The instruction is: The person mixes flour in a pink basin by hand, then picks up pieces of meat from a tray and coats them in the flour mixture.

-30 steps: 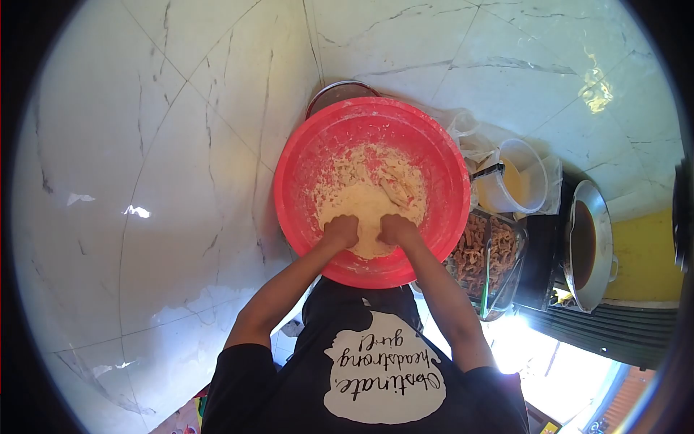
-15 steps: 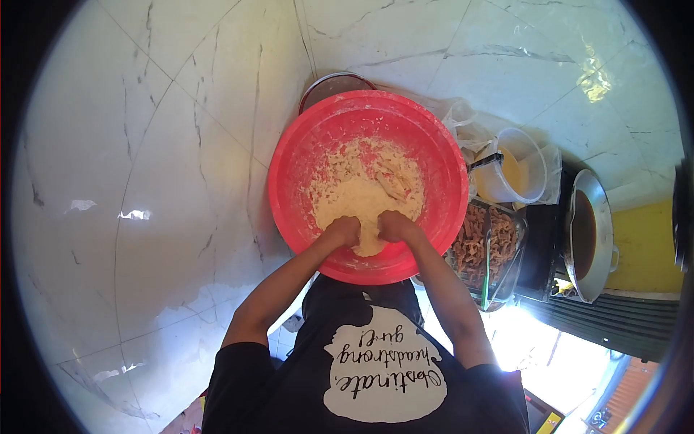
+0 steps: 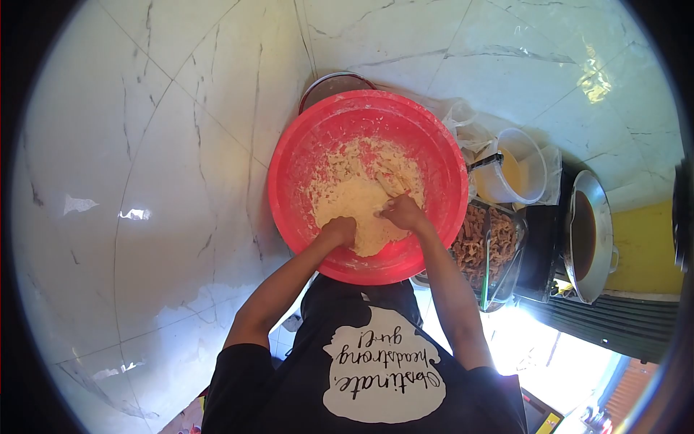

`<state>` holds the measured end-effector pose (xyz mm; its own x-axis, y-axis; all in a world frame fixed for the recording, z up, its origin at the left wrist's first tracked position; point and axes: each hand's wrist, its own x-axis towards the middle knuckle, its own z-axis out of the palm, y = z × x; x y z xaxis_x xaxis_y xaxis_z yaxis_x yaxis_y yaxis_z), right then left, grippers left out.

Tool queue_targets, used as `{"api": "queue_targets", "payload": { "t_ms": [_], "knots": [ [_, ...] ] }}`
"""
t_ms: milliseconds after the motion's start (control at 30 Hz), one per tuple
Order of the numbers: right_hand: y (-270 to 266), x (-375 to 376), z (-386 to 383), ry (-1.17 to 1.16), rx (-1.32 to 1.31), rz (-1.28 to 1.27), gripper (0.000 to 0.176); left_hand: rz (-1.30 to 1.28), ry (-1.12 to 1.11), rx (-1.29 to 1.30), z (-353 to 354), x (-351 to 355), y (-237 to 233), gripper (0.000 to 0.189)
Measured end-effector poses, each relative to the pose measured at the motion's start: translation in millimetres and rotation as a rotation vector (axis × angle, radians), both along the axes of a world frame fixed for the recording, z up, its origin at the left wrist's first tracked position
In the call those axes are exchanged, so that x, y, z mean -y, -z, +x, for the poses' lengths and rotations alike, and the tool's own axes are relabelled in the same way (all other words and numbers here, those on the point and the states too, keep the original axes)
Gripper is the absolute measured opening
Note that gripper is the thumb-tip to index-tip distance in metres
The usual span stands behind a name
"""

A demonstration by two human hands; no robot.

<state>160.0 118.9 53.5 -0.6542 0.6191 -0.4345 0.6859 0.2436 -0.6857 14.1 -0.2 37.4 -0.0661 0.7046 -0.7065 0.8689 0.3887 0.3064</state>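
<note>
A wide red plastic basin (image 3: pixel 285 177) holds pale flour (image 3: pixel 354 195), loose in the middle and crumbly toward the far side. Several flour-coated strips (image 3: pixel 390 179) lie in its right part. My left hand (image 3: pixel 340 231) is closed, knuckles up, at the near edge of the flour; whatever its fingers hold is hidden. Just below the coated strips, my right hand (image 3: pixel 403 211) reaches over the flour. Its thumb points left and a finger points toward the strips, apart from each other; the remaining fingers are partly hidden.
Right of the basin, a glass dish (image 3: pixel 515 271) holds brown meat strips (image 3: pixel 481 242) and green-handled tongs (image 3: pixel 486 264). Behind it stands a clear tub (image 3: pixel 538 170) with yellowish liquid. A wide pan (image 3: pixel 603 249) of brown liquid sits farther right. Marbled tiled walls (image 3: pixel 195 145) border the left and back.
My right hand has moved up and slightly right, from the near flour toward the coated strips, and its fingers have loosened from a fist. My left hand has shifted slightly left.
</note>
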Motion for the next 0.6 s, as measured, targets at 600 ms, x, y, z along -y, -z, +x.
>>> {"api": "queue_targets", "payload": {
  "t_ms": [600],
  "knots": [
    [-18.7,-8.6,-10.6,0.605,-0.546,-0.688,0.023,0.712,-1.231,1.07,-5.3,-25.0,-5.7,0.039]
  ]
}}
